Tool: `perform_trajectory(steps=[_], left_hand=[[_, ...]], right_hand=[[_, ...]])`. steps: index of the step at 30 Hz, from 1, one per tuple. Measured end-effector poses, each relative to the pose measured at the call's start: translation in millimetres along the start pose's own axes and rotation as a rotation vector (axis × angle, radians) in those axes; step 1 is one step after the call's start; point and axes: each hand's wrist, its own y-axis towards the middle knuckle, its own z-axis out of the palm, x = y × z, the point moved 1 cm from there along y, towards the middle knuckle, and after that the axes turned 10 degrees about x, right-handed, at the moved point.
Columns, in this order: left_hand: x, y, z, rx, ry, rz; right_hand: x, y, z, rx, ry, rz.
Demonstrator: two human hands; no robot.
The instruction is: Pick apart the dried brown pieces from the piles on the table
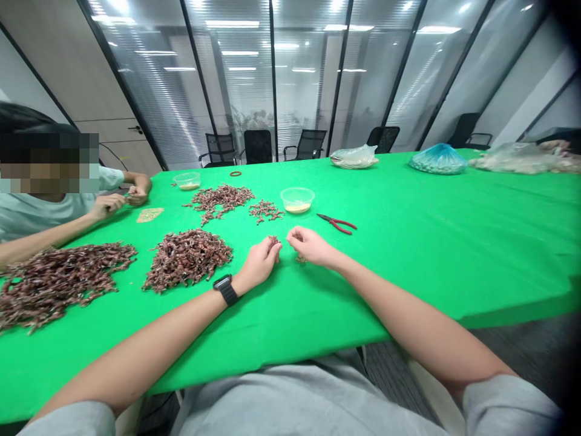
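Note:
My left hand (259, 264), wearing a black watch (226, 289), is closed with a small reddish-brown twig-like piece (273, 240) at its fingertips. Just to its right, my right hand (311, 247) is pinched; what its fingertips hold, if anything, is too small to make out. The two hands are close but apart. Partly under my right hand lies a little heap of yellowish-brown bits (300, 259). A large pile of brown twig-like pieces (188, 259) sits left of my left hand. Beyond my hands stands a clear plastic bowl (297, 200) with pale yellow bits at its bottom.
Red-handled pliers (338, 224) lie right of the bowl on the green cloth (431, 242). More brown piles (63, 281) spread leftward. A co-worker (54, 200) sits at the left near a second bowl (187, 181). Plastic bags (438, 160) rest at the far right.

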Motion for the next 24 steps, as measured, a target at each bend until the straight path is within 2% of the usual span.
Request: perform_trajectory(steps=[13,24], left_hand=[[3,-3,6.2,0.04,0.126,0.028],[1,-3,4.9,0.057,0.117,-0.005]], right_hand=[[0,-2,13,-0.034,-0.211,-0.138],[-4,-1,15,-0.013,-0.257,-0.178]])
